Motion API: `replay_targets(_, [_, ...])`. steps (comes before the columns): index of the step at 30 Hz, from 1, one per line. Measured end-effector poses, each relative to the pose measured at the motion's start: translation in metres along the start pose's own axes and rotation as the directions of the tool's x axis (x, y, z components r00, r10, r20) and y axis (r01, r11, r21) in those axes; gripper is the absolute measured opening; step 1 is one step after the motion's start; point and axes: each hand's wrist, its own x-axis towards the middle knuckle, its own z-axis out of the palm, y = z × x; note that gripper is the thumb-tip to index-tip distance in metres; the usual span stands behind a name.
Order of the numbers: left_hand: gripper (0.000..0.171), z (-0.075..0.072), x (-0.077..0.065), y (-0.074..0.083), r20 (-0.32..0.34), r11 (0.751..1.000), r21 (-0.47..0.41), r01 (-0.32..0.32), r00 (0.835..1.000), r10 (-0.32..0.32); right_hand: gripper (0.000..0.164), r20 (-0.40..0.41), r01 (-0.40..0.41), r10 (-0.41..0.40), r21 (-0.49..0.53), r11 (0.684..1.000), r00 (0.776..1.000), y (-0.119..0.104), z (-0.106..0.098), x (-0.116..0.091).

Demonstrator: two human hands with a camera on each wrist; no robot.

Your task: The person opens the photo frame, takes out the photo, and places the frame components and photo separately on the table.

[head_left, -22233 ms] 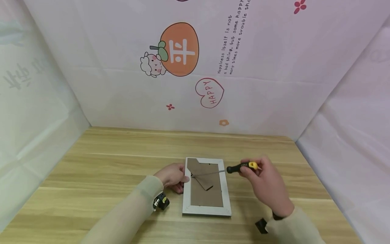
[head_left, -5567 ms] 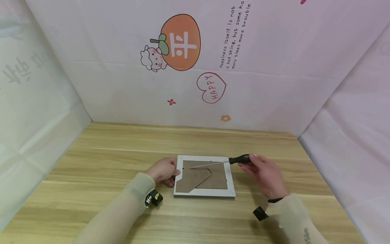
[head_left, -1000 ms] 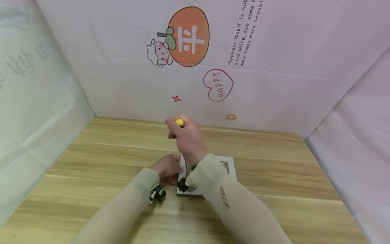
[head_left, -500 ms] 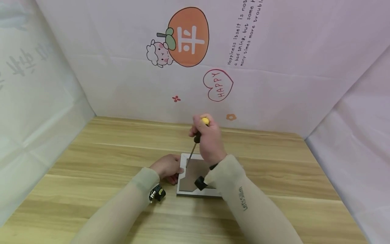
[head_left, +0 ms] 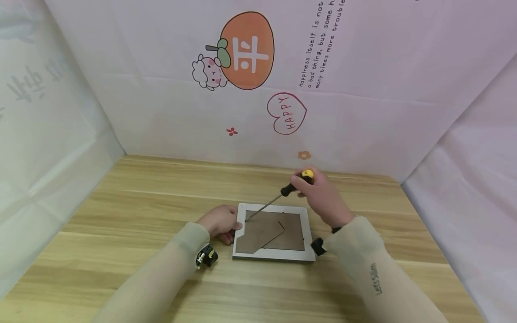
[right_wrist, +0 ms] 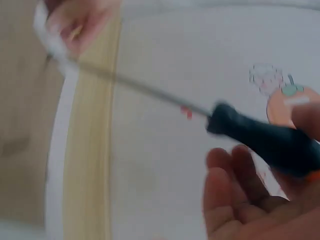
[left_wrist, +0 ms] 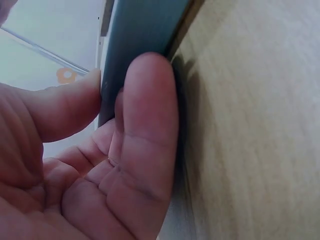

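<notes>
A picture frame lies back side up on the table, with a white border and a brown backing board. A folded stand flap shows on the board. My left hand holds the frame's left edge; in the left wrist view its thumb is on the border and a finger lies along the side. My right hand grips a screwdriver with a black and yellow handle. Its thin shaft slants down left, the tip at the backing's left edge close to my left thumb.
The wood-grain table extends around the frame. A white printed cloth hangs behind it, and plain white cloth walls stand at both sides. A small black camera is on each wrist.
Over the last second my right hand has swung right, tilting the screwdriver from steep to slanted and uncovering the board. Since 22 seconds ago the frame has been turned sideways.
</notes>
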Motion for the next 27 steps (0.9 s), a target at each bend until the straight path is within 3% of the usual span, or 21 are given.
replay_targets(3, [0.003, 0.001, 0.000, 0.000, -0.004, 1.000, -0.002, 0.006, 1.000, -0.006, 0.041, 0.007, -0.017, 0.019, -0.155, 0.988, 1.000, 0.014, -0.018, -0.009])
replay_targets(9, [0.004, 0.000, 0.002, -0.001, -0.003, 1.000, -0.004, 0.026, 1.000, -0.026, 0.035, 0.049, 0.044, -0.032, -0.280, 0.959, 0.998, 0.048, -0.042, -0.024])
replay_targets(15, [0.004, 0.002, 0.001, 0.000, -0.006, 0.999, -0.009, 0.031, 1.000, -0.031, 0.028, 0.147, 0.110, -0.034, -0.548, 0.829, 0.989, 0.085, -0.061, -0.040])
replay_targets(23, [0.005, 0.002, 0.000, 0.001, -0.005, 1.000, -0.010, 0.028, 1.000, -0.028, 0.024, 0.239, 0.207, -0.053, -0.684, 0.699, 0.970, 0.114, -0.067, -0.061])
replay_targets(27, [0.005, 0.002, 0.001, 0.001, -0.008, 1.000, -0.003, 0.026, 1.000, -0.026, 0.018, 0.249, 0.219, -0.048, -0.726, 0.652, 0.967, 0.118, -0.066, -0.066])
